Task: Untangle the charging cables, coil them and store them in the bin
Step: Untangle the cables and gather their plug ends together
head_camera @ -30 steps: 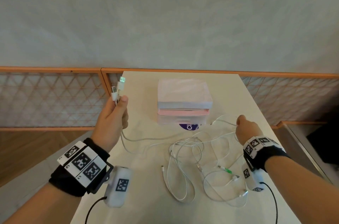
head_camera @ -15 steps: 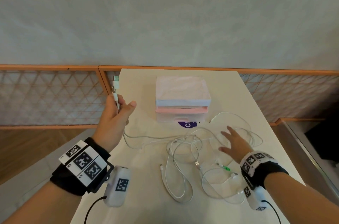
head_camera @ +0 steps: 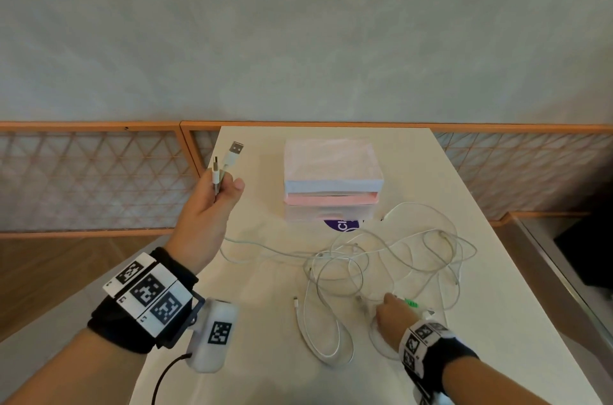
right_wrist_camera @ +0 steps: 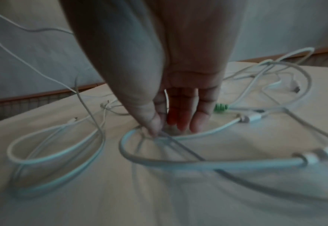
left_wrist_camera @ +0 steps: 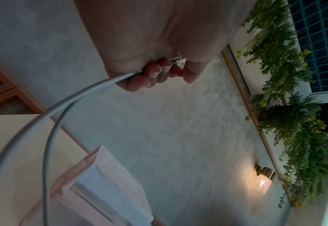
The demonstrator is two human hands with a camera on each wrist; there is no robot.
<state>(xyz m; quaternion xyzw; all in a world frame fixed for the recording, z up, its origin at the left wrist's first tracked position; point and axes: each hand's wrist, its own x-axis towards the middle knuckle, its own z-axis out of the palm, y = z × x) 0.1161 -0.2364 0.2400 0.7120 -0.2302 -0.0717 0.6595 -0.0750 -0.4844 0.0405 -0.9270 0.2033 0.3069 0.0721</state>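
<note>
Early days in this one. The left hand (head_camera: 212, 205) is up off the desk (head_camera: 252, 321), fingers (left_wrist_camera: 155, 75) curled round two cable ends, a USB plug (head_camera: 236, 149) and a slimmer connector (head_camera: 216, 169) poking up above the fist. From that fist two white leads (left_wrist_camera: 49, 122) droop down toward the heap.

And what a heap: the tangle of charging cables (head_camera: 391, 258) sprawls across the right half of the desk, loops crossing loops, a green-tipped connector (head_camera: 411, 304) lying right beside the right hand (head_camera: 394, 318). That hand is down among the strands, fingers (right_wrist_camera: 182, 122) pointing at the desk with the thumb pressed toward them on a thin lead; whether it truly has the strand pinched is hard to say through the blur.

So the score: two ends found and secured, nothing pulled free, nothing coiled, nothing stored. The bin (head_camera: 331, 185), a pink and white stacked box at the far side of the desk, stands just beyond the tangle, and no cable can be seen in it. By the look of it, the untangling itself is barely begun, and coiling and storing are all ahead.
</note>
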